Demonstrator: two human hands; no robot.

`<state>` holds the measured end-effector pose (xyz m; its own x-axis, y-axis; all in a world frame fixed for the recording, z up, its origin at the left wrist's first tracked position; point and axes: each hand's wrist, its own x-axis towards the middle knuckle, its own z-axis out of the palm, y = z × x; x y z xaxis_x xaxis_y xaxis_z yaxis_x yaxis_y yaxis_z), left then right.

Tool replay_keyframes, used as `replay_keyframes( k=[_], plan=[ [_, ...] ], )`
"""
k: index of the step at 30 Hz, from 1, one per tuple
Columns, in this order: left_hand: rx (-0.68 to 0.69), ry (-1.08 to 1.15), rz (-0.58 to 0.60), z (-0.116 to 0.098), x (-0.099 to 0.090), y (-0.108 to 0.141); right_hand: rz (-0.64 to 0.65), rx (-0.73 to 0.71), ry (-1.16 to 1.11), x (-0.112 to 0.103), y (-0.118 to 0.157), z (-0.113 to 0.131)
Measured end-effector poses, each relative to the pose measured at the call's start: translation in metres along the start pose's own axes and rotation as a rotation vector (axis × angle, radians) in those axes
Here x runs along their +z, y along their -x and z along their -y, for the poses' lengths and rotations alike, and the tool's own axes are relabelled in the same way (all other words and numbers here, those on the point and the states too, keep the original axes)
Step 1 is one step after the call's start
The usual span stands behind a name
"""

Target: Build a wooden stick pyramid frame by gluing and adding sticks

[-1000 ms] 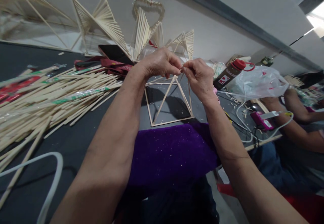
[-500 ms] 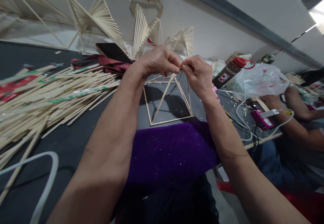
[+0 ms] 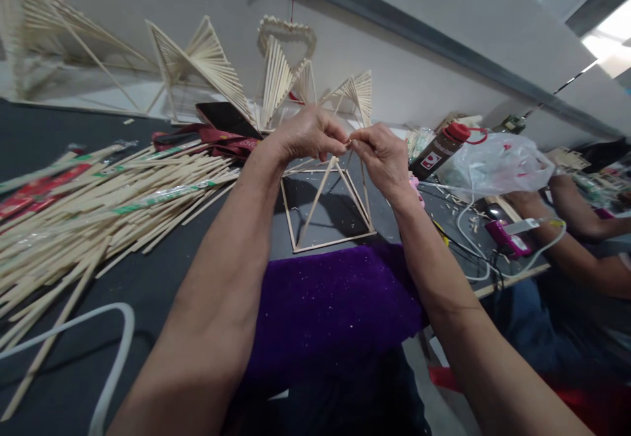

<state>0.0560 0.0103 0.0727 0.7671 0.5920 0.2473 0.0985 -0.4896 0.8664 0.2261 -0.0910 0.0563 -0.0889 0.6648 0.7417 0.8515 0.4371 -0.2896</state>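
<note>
In the head view, a small frame of thin wooden sticks (image 3: 318, 202) stands on the dark table, with a four-sided base and slanting sticks that rise to points. My left hand (image 3: 311, 132) reaches over its top from the left, thumb and fingers pinched together. From the right, my right hand (image 3: 383, 153) pinches at the same upper corner, fingertips meeting those of the left. The fingers hide most of what is between them; a stick end seems to show there. Under the frame's near side lies a purple cloth (image 3: 335, 304).
Loose wooden sticks (image 3: 162, 193) are heaped left, near a white curved tube (image 3: 125, 331). Finished stick models (image 3: 207, 61) line the wall. To the right are a red-capped bottle (image 3: 441, 150), a plastic bag (image 3: 507, 163), a purple device with cables (image 3: 507, 237) and another person's arms (image 3: 566, 225).
The camera view has shifted slightly, so the scene sits a little lower. Both hands keep their pinch at the frame's top, with little visible movement against it.
</note>
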Motion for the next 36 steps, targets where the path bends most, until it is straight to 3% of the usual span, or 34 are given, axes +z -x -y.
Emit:
replay_keyframes(
  k=[3, 11, 17, 24, 36],
  plan=[
    [-0.01, 0.005, -0.005, -0.001, 0.0, 0.001, 0.007, 0.001, -0.048, -0.005, 0.0, 0.002],
    [-0.022, 0.012, 0.036, -0.002, -0.003, 0.004, -0.026, 0.204, -0.189, -0.003, 0.003, -0.001],
    [-0.096, -0.03, 0.047, -0.008, -0.003, 0.005, -0.063, 0.188, -0.178, 0.0, 0.004, -0.001],
    [-0.042, -0.043, 0.065, -0.003, -0.007, 0.002, -0.058, 0.287, -0.285, -0.001, 0.003, -0.001],
    [-0.043, -0.049, 0.026, -0.013, 0.001, 0.004, -0.084, 0.29, -0.244, -0.005, 0.004, -0.001]
  ],
)
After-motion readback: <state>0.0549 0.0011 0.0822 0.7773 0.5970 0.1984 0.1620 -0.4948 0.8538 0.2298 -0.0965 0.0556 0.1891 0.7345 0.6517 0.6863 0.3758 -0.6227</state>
